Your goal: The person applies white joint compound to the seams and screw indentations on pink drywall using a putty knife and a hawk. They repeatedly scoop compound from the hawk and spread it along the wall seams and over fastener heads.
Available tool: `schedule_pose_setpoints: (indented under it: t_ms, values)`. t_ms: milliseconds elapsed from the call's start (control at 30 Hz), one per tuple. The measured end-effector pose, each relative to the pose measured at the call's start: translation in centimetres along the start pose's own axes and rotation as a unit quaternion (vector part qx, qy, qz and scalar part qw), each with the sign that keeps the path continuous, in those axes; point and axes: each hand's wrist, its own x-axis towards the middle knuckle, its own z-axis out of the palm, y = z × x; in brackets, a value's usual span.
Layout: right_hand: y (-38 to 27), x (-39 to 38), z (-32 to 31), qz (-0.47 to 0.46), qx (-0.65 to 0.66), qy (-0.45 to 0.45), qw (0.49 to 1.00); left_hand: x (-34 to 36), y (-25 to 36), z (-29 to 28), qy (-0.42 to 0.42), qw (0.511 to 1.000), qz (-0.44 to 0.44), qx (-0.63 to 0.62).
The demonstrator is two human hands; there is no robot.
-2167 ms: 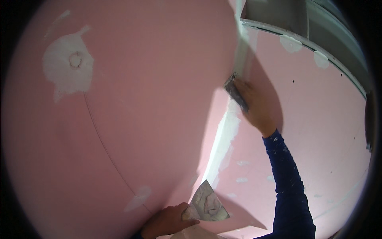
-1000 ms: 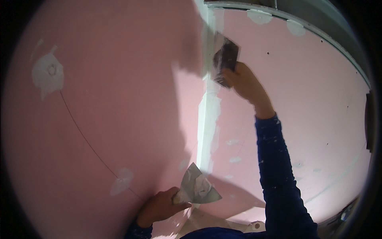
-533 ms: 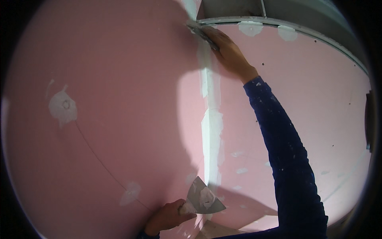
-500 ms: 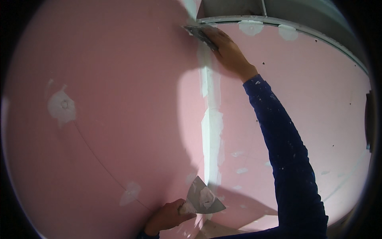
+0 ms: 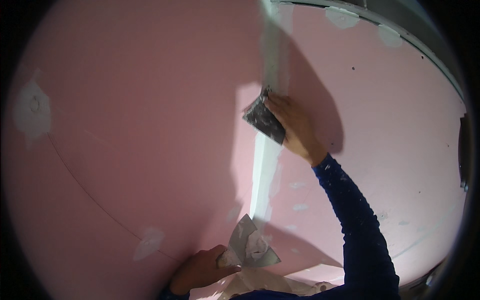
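My right hand (image 5: 296, 124) grips a dark, compound-smeared putty knife (image 5: 263, 118) and holds its blade against the corner joint between two pink boards. Along that joint runs a white strip of joint compound (image 5: 265, 175), part of it covered by the blade. Lower down, my left hand (image 5: 202, 267) is closed around the handle of a wider grey putty knife (image 5: 240, 239). A lump of pale joint compound (image 5: 256, 245) sits on that blade, which is held out in front of the joint's lower end.
Pink plasterboard (image 5: 145, 125) spreads to the left, with a filled patch (image 5: 34, 107) and a thin dark seam. The right board (image 5: 380, 115) carries small screw holes and pale spots. A metal rail (image 5: 420, 42) edges its top. A dark object (image 5: 464, 152) stands at far right.
My right hand has come down the corner joint with its putty knife, from near the top rail to mid-height. The left hand's knife stays low, with compound on it. The view has shifted slightly.
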Motion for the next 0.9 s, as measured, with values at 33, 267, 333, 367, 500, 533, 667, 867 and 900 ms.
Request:
schedule_pose_setpoints:
  t_ms: [33, 267, 333, 367, 500, 533, 667, 867, 900]
  values:
    - [-0.7, -1.2, 0.7, 0.017, 0.01, -0.016, 1.0, -0.1, 0.1, 0.0, -0.001, 1.0, -0.002, 0.0]
    - [-4.4, -8.6, 5.1, 0.103, 0.076, -0.058, 0.99, 0.3, 0.7, -0.7, 0.015, 1.0, 0.005, 0.02]
    - [-5.7, -10.1, 4.8, 0.115, 0.09, -0.072, 0.987, 0.3, 0.8, -1.0, 0.009, 1.0, 0.002, 0.017]
    - [-5.9, -10.0, 4.4, 0.12, 0.103, -0.059, 0.986, 0.3, 0.8, -1.6, 0.002, 1.0, -0.001, 0.014]
    - [-5.0, -6.6, -0.6, 0.101, 0.115, 0.056, 0.987, -0.3, 0.4, -0.1, 0.002, 1.0, -0.016, -0.005]
    - [-3.6, -4.2, -1.7, 0.158, 0.153, 0.061, 0.974, -0.3, 0.2, 0.0, -0.017, 0.999, -0.022, -0.018]
    - [3.4, 6.1, -5.8, 0.091, 0.024, 0.107, 0.99, 0.1, -0.9, 0.4, 0.008, 1.0, 0.016, 0.0]
    - [7.7, 14.9, -5.4, 0.063, 0.027, 0.134, 0.989, 0.6, -1.4, 0.6, 0.033, 0.997, 0.071, 0.007]
    - [7.4, 15.0, -5.4, 0.041, 0.008, 0.11, 0.993, 0.6, -1.3, 0.5, 0.032, 0.997, 0.064, 0.007]
